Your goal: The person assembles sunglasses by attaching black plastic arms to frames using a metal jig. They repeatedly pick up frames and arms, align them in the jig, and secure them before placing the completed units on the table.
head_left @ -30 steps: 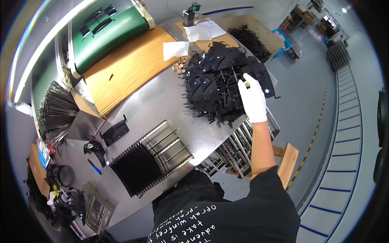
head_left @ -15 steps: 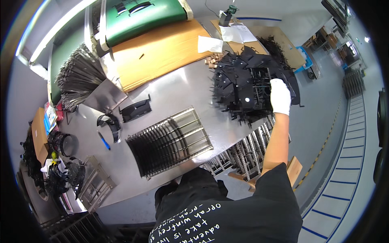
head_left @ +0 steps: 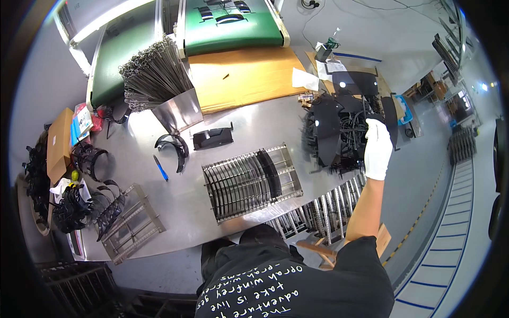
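Observation:
My right hand [head_left: 378, 151], in a white glove, is at the right side of a heap of black plastic parts [head_left: 339, 130]. Its fingers are curled together at the edge of a dark part there; the heap partly hides the grip. Left of the heap, a metal rack [head_left: 289, 159] lies on the steel table and holds a row of curved black strips [head_left: 238, 185]. A single black curved part [head_left: 213, 138] rests behind the rack, beside black ring-shaped pieces [head_left: 177, 151]. My left hand is out of view.
A blue pen [head_left: 161, 168] and an unfilled metal rack [head_left: 132, 225] lie at the left. Thin metal rods [head_left: 154, 77] fan out of a metal holder. Behind are cardboard [head_left: 244, 74] and a green conveyor [head_left: 233, 34]. More racks [head_left: 323, 209] stand below the table's front edge.
The whole view has shifted, so the table sits farther right and lower. My right hand has come slightly nearer along the heap's right side, and the heap's black plates look rearranged.

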The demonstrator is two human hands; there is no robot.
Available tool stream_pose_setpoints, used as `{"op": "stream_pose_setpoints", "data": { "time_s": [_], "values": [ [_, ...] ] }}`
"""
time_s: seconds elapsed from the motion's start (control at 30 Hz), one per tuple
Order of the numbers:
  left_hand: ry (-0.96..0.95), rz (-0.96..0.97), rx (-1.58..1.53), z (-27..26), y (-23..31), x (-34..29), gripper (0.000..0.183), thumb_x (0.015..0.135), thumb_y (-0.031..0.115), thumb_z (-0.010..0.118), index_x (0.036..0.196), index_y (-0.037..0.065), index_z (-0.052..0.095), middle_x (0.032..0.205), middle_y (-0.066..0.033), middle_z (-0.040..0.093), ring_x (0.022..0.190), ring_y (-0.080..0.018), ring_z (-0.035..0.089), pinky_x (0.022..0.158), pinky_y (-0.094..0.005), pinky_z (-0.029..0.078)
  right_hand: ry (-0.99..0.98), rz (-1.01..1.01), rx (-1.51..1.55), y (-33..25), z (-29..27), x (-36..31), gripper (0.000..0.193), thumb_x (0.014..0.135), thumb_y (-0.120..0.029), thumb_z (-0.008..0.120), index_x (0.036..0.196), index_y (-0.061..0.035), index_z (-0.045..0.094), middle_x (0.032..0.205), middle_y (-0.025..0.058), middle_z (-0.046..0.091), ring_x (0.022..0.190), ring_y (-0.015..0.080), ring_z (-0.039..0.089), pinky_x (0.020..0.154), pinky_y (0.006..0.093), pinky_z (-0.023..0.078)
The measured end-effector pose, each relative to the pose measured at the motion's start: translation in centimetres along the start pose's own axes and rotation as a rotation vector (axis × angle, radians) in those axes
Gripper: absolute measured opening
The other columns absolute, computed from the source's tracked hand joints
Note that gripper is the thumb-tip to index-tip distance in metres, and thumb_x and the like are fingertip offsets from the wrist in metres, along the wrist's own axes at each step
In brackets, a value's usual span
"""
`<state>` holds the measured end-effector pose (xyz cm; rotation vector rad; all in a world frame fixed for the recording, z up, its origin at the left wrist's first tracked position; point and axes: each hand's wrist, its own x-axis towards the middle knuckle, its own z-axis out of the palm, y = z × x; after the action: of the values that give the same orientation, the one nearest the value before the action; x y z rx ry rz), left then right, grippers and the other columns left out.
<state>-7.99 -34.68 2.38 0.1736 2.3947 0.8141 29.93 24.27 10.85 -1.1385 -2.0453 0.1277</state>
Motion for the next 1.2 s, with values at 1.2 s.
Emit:
{"op": "stream_pose_setpoints", "data": {
  "time_s": [1.2],
  "values": [
    [-0.113, -0.136, -0.166, 7.8, -0.3, -3.1, 0.043, 0.107, 0.037, 0.054, 0.106, 0.0, 0.075, 0.095, -0.0115, 0.076, 0.088, -0.0207, 0.07, 0.08, -0.0387, 0.057, -0.035, 0.025, 0.216, -0.3, 2.1, -2.7, 0.022, 0.106, -0.013, 0.057, 0.114, -0.0001, 0.073, 0.091, 0.0063, 0.067, 0.075, 0.0134, 0.057, 0.074, 0.0284, 0.048]
  ]
}}
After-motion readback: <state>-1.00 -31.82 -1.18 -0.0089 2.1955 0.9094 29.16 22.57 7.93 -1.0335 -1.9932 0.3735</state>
